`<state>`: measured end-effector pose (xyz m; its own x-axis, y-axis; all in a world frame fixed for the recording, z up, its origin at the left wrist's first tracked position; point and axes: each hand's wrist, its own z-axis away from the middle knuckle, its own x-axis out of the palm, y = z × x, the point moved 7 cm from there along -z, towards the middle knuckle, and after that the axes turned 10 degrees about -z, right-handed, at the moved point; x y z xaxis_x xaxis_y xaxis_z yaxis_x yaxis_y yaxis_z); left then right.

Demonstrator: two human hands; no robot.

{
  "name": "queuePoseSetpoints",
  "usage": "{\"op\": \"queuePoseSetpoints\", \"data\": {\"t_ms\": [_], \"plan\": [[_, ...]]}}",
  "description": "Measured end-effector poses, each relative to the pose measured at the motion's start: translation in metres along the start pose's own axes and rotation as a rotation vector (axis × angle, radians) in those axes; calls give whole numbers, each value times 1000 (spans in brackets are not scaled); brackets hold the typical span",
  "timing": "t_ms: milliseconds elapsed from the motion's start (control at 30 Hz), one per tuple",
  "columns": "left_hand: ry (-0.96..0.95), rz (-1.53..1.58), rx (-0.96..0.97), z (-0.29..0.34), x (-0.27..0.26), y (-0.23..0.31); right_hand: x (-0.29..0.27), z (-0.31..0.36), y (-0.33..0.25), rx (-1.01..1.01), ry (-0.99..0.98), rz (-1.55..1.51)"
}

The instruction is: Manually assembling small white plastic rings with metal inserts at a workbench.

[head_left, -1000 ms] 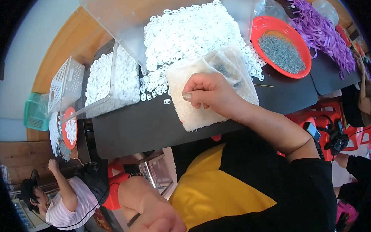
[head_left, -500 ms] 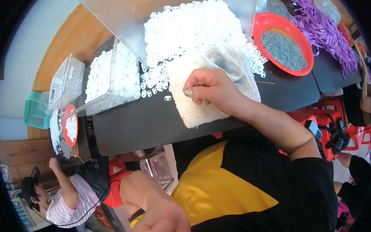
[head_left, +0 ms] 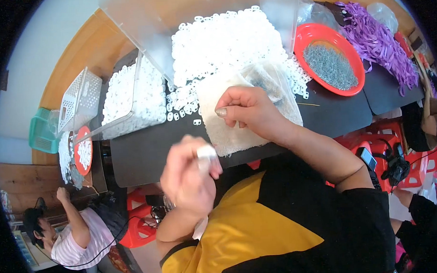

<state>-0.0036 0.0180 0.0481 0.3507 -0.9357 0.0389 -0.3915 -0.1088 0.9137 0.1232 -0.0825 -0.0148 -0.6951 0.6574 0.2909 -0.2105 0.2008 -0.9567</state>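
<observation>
One bare left hand (head_left: 187, 178), blurred, has risen to near-left corner of cream terry towel (head_left: 228, 140) — both hands now seem within working reach. Grip unclear: whitish patch (head_left: 206, 152) at thumb, held or worn cannot tell. Right hand (head_left: 245, 110) over towel, thumb and forefinger together. Beyond towel — heaped smooth white oval plastic pieces (head_left: 227, 44); rightward, thin grey bits (head_left: 330, 66) in round red dish (head_left: 305, 71).

Adds up to two clear bins (head_left: 147, 33), two red dishes (head_left: 337, 34), one white perforated basket (head_left: 77, 100), one green basket (head_left: 42, 130), one thin yellow stick (head_left: 308, 104); includes white pieces (head_left: 225, 49) and thin grey pieces (head_left: 330, 66) too numerous to count.
</observation>
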Motion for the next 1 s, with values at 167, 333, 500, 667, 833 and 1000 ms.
{"op": "queuePoseSetpoints", "data": {"t_ms": [167, 333, 500, 667, 833, 1000], "plan": [[133, 203, -345, -13, -6, -48, 7, 6, -15, -83, -76, -54], [150, 231, -393, -16, 1, -62, 14, 3, -17, -231, -179, -80], [158, 195, -397, -13, 12, -65, 7, 3, -18, -209, -130, -113], [216, 98, -356, -20, 12, -62, -1, 6, -22, -431, -57, 198], [205, 160, -389, -23, 11, -70, 8, 10, -28, -329, -21, 187], [118, 86, -384, -32, 23, -61, -4, 17, -33, -341, 37, 102]]}}
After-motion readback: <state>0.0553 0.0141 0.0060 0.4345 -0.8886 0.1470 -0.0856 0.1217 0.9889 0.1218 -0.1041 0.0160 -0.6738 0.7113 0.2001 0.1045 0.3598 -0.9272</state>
